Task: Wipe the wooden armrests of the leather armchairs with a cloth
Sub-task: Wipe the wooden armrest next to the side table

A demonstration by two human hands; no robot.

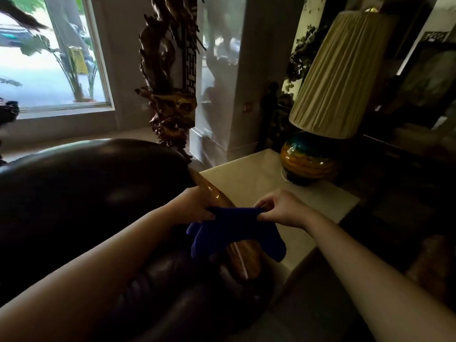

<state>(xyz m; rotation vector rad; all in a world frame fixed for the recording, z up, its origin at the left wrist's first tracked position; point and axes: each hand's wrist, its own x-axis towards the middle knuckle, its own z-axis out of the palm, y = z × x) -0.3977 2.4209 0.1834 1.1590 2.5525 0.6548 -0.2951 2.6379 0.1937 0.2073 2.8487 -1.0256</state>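
Both bare forearms reach forward from the bottom corners and converge over the glossy wooden armrest (pixel 244 257) of a dark leather armchair (pixel 86 193). Between them hangs a blue cloth (pixel 234 233), stretched across the armrest and draping down over it. Left hand (pixel 195 206) pinches the cloth's left top corner, fingers curled closed around it, knuckles up. Right hand (pixel 281 208) pinches the right top corner between thumb and fingertips, wrist slightly raised. Just beside the armrest stands a pale side table (pixel 249 178) bearing a lamp (pixel 320 119) with a pleated shade.
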